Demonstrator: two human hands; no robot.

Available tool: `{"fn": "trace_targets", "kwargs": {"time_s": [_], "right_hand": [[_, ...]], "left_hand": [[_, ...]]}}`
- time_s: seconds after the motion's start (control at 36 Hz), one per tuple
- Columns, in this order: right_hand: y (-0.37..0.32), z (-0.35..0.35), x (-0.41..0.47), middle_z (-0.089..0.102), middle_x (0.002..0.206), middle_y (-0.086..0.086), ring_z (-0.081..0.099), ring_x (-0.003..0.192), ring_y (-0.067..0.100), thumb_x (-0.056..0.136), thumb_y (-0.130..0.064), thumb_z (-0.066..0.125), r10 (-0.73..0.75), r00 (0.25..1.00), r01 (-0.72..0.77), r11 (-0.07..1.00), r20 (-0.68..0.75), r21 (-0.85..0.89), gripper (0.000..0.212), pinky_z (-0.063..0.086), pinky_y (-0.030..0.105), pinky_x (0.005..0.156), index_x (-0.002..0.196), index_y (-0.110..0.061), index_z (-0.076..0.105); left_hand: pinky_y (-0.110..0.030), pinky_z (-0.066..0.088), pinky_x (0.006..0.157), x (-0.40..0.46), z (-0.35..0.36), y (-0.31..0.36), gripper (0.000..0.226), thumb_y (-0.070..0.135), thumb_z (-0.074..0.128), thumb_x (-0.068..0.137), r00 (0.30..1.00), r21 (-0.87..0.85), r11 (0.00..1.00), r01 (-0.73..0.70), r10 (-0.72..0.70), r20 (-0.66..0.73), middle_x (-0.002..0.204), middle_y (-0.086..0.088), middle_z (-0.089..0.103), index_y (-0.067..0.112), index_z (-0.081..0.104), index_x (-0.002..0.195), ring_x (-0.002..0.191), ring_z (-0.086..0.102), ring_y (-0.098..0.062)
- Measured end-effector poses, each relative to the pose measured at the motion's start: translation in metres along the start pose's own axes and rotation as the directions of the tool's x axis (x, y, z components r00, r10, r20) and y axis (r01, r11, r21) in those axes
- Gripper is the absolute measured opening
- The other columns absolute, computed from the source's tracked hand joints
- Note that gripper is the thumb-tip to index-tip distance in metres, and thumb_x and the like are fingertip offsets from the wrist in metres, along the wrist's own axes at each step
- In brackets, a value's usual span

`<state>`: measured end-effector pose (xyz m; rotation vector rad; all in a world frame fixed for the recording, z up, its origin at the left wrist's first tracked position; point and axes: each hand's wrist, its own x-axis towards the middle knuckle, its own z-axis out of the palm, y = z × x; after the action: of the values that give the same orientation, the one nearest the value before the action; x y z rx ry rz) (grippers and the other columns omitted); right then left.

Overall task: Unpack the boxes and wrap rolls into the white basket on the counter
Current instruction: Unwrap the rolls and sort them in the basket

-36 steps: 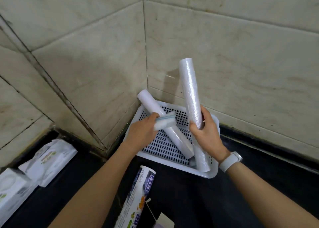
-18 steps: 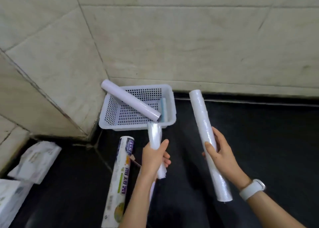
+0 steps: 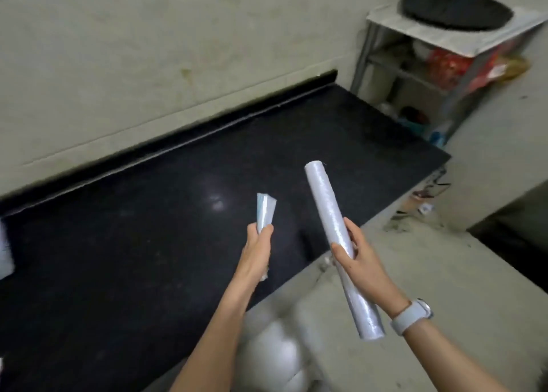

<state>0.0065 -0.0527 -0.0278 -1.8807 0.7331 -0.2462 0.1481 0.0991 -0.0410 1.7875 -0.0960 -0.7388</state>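
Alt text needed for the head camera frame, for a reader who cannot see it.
Two bare hands are held out over a black counter: the right hand grips a long wrap roll, and the left hand grips a shorter rolled bluish-white pack. A tiled wall runs behind, and a shelf rack bearing a round black pan stands at the far right. No white basket is in view.

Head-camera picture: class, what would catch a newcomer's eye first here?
Two wrap rolls held over the black counter: the right hand holds a long roll tilted at centre right, and the left hand holds a shorter roll. A dark round pan sits on a shelf, top right.
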Motion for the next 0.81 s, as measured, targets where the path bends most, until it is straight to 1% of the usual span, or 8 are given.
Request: {"fn": "trace_targets", "kwargs": {"time_s": [0.08,0.17,0.28,0.33,0.42,0.53,0.64,0.81], "right_hand": [[0.026,-0.065,0.0,0.05,0.133,-0.005,0.057,0.11,0.018,0.088,-0.026,0.056,0.034,0.996,-0.032,0.999,-0.085,0.022,0.054,0.049,0.046,0.094,0.137,-0.031,0.032],[0.046,-0.12,0.007,0.051,0.13,-0.005,0.057,0.109,0.018,0.089,-0.021,0.055,0.046,0.986,-0.038,0.998,-0.159,0.052,0.051,0.049,0.046,0.093,0.134,-0.032,0.034],[0.056,-0.182,0.031,0.045,0.13,-0.022,0.049,0.109,-0.009,0.088,-0.017,0.054,-0.01,0.977,0.016,1.0,-0.213,0.026,0.058,0.042,0.01,0.089,0.128,-0.05,0.029],[0.058,-0.21,0.051,0.04,0.139,-0.015,0.046,0.119,0.004,0.088,-0.016,0.053,0.001,0.972,0.004,1.0,-0.233,0.018,0.059,0.04,0.022,0.097,0.136,-0.037,0.028],[0.057,-0.253,0.089,0.037,0.138,-0.021,0.041,0.123,0.007,0.088,-0.015,0.054,-0.055,0.954,0.058,0.998,-0.296,0.0,0.059,0.033,0.015,0.096,0.136,-0.036,0.026],[0.049,-0.321,0.156,0.038,0.143,-0.006,0.043,0.125,0.015,0.087,-0.02,0.057,-0.139,0.92,0.127,0.99,-0.366,-0.057,0.061,0.037,0.034,0.104,0.14,-0.027,0.026],[0.031,-0.394,0.235,0.036,0.142,-0.009,0.042,0.123,0.013,0.087,-0.028,0.056,-0.208,0.893,0.177,0.978,-0.398,-0.114,0.062,0.038,0.033,0.099,0.14,-0.031,0.025],[-0.009,-0.482,0.346,0.036,0.138,-0.014,0.039,0.121,0.006,0.087,-0.028,0.056,-0.302,0.868,0.263,0.953,-0.394,-0.152,0.061,0.032,0.025,0.096,0.14,-0.03,0.026]], "left_hand": [[-0.032,0.03,0.051,0.005,0.081,0.018,0.032,0.052,0.034,0.076,0.992,0.115,0.99,-0.085,0.074,0.099,0.068,-0.008,0.043,0.027,0.039,0.095,0.056,0.036,-0.021],[-0.033,0.036,0.058,0.006,0.145,0.039,0.018,0.041,0.031,0.093,0.955,0.262,0.928,-0.266,0.218,0.2,0.069,0.005,0.046,0.03,0.04,0.104,0.058,0.044,-0.013],[-0.023,0.036,0.068,0.02,0.21,0.08,0.03,0.032,0.035,0.097,0.882,0.319,0.828,-0.461,0.387,0.27,0.095,0.007,0.056,0.026,0.042,0.125,0.082,0.053,-0.009],[-0.023,0.036,0.079,0.033,0.238,0.106,0.033,0.03,0.038,0.096,0.845,0.313,0.789,-0.528,0.453,0.285,0.108,0.008,0.057,0.025,0.045,0.128,0.096,0.053,-0.011],[-0.027,0.04,0.086,0.065,0.279,0.149,0.036,0.028,0.04,0.095,0.791,0.294,0.736,-0.609,0.54,0.288,0.116,0.006,0.058,0.025,0.046,0.13,0.104,0.054,-0.013],[-0.031,0.044,0.086,0.121,0.337,0.22,0.038,0.028,0.042,0.095,0.713,0.271,0.66,-0.701,0.647,0.269,0.12,-0.001,0.059,0.021,0.046,0.132,0.107,0.056,-0.019],[-0.023,0.035,0.079,0.178,0.39,0.304,0.038,0.025,0.041,0.095,0.652,0.252,0.604,-0.756,0.726,0.217,0.121,-0.004,0.058,0.019,0.046,0.132,0.099,0.049,-0.012],[-0.03,0.038,0.073,0.249,0.446,0.429,0.043,0.015,0.033,0.092,0.737,0.164,0.72,-0.675,0.647,0.194,0.111,-0.003,0.053,0.017,0.042,0.135,0.089,0.051,-0.019]]}}
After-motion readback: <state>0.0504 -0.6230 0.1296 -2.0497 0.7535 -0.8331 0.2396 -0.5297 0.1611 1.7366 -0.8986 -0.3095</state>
